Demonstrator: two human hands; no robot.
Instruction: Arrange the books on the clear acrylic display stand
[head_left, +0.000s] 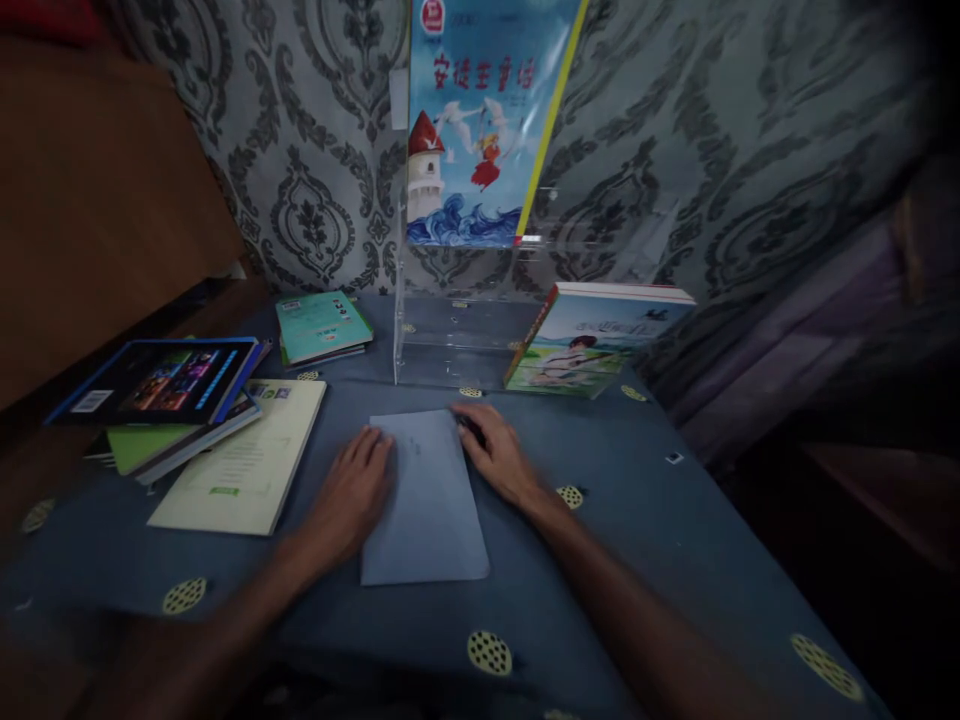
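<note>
Grey-blue, a thin booklet (427, 510) lies flat on the worktop (517, 600) between the left hand (358, 485) and the right hand (496, 455), its near right corner rounded. The left hand rests along one edge, fingers loosely bent, gripping nothing; the right hand curls around a small dark object (472, 431) at the far right corner. Left of the hands, glossy books (161, 385) overlap a cream book (232, 475). Beyond the hands, a clear plastic stand (450, 368) bears a shiny blue book (469, 130), with a thick book (592, 345) at its lower right.
</note>
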